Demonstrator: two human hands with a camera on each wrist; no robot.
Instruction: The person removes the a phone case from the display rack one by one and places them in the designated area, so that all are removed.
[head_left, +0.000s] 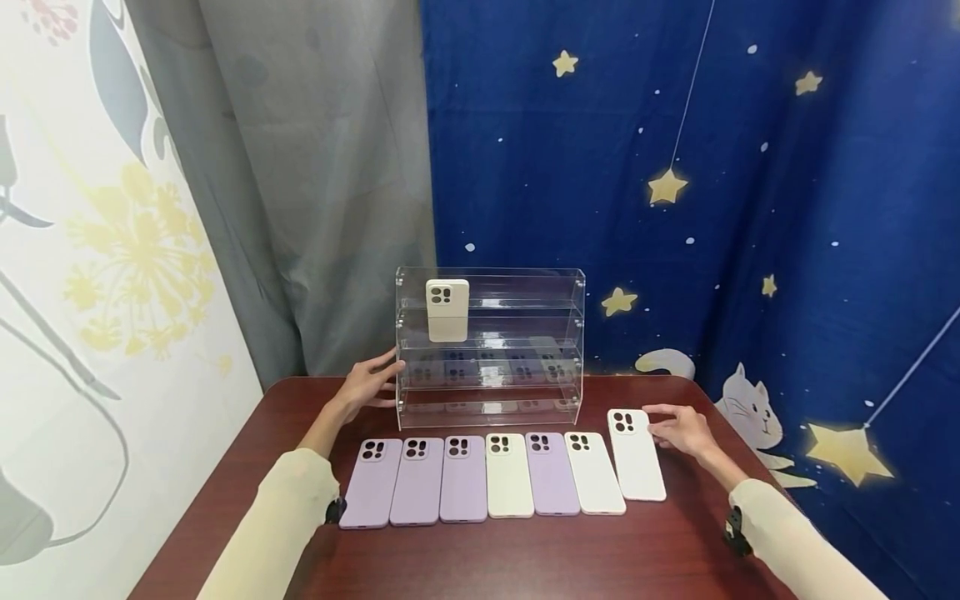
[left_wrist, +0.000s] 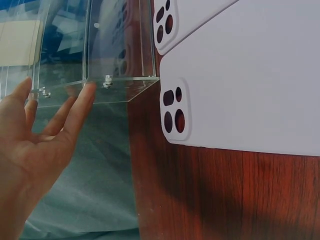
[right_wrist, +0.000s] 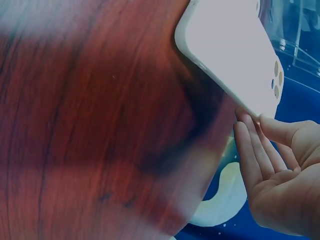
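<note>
A clear acrylic tiered display rack [head_left: 491, 412] stands at the back of the table, with a cream phone case [head_left: 447, 310] upright on its upper part. My left hand [head_left: 367, 383] is at the rack's left side, fingers spread and fairly straight; in the left wrist view its fingertips [left_wrist: 89, 91] are against or close to the clear side panel. At the right end of the row, my right hand [head_left: 681, 429] pinches the upper right edge of a white phone case [head_left: 637, 458] between thumb and fingers. That case is tilted up off the table in the right wrist view.
Along the front of the rack lies a row of purple phone cases [head_left: 463, 483], a cream phone case [head_left: 510, 479] and another whitish phone case [head_left: 596, 475]. The brown wooden table [head_left: 480, 562] ends near curtains at the back, and a patterned wall [head_left: 112, 292] stands left.
</note>
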